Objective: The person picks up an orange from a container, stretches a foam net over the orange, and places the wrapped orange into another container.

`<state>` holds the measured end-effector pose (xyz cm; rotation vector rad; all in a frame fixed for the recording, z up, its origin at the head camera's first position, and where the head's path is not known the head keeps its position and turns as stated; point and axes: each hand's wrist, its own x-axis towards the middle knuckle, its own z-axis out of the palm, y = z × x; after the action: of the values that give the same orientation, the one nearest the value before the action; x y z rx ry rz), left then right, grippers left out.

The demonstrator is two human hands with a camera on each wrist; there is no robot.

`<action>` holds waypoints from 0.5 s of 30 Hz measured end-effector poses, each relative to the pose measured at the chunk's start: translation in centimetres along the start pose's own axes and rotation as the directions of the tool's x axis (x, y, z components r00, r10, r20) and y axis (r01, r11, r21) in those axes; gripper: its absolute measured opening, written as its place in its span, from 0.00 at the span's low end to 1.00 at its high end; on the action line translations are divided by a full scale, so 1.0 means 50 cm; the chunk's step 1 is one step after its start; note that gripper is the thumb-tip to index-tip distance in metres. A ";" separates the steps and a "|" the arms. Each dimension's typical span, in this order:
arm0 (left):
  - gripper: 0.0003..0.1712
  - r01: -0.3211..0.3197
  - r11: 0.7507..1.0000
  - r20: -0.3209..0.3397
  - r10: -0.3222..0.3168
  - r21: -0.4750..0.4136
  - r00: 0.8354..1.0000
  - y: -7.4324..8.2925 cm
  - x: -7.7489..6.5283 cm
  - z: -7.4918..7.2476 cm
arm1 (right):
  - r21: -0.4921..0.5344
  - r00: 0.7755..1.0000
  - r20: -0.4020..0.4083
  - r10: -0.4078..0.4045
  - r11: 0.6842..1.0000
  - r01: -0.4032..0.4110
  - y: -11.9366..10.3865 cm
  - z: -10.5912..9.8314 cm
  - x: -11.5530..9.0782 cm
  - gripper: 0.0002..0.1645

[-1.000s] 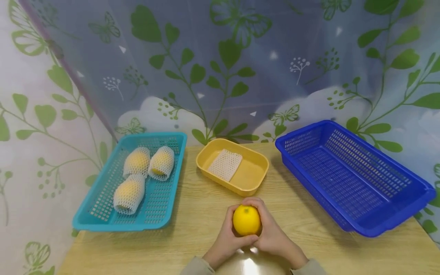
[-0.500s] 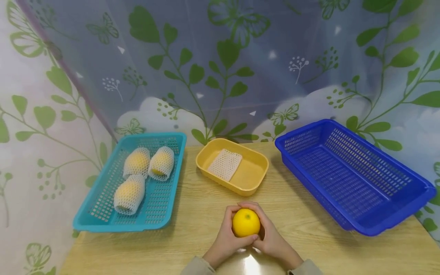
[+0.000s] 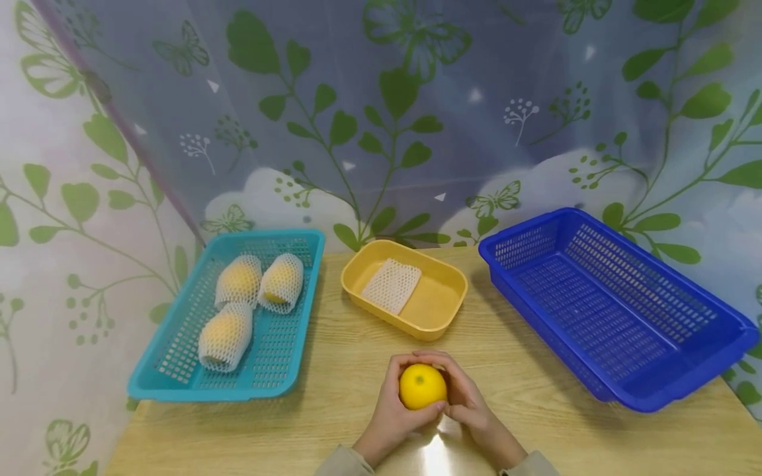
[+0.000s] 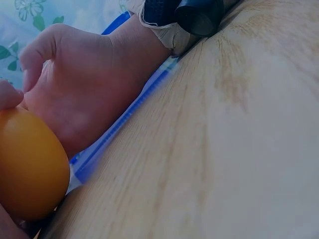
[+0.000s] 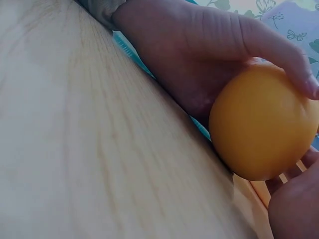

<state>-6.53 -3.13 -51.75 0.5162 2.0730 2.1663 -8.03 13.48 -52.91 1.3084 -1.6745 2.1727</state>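
Observation:
A round yellow orange is held near the front of the table. My left hand grips it from the left, its thumb across the near side. The right hand curls its fingers round the far side, with a gap showing between palm and fruit. Both thumbs come close together in front. From the left wrist, the orange appears at the left edge, the right palm beyond it. In the right wrist view the left thumb lies over the orange; the right fingers are partly hidden behind it.
On the left stands a teal basket with 3 yellow fruits in white foam nets. A yellow tray at the back middle holds a flat white foam net. To the right is a blue basket. A patterned curtain hangs behind.
Both hands and the orange have shifted slightly toward me. The orange has turned a little and sits closer to the left palm, while the right palm has eased away from it.

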 end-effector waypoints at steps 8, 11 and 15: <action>0.37 -0.090 0.995 0.016 0.090 0.031 0.996 -0.009 0.003 0.001 | -0.036 0.988 -0.141 0.069 0.997 -0.075 -0.030 0.005 0.016 0.30; 0.37 -0.100 0.994 0.011 0.100 0.049 0.995 -0.011 0.003 0.000 | -0.163 0.978 -0.180 0.106 0.977 -0.136 -0.047 0.000 0.031 0.24; 0.36 -0.107 0.993 0.009 0.106 0.058 0.994 -0.013 0.003 0.000 | -0.314 0.980 -0.182 0.083 0.939 -0.138 -0.054 -0.015 0.057 0.23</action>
<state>-6.76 -3.06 -52.36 0.6529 2.1591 2.1625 -8.77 14.01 -49.03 0.9398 -1.9718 1.8880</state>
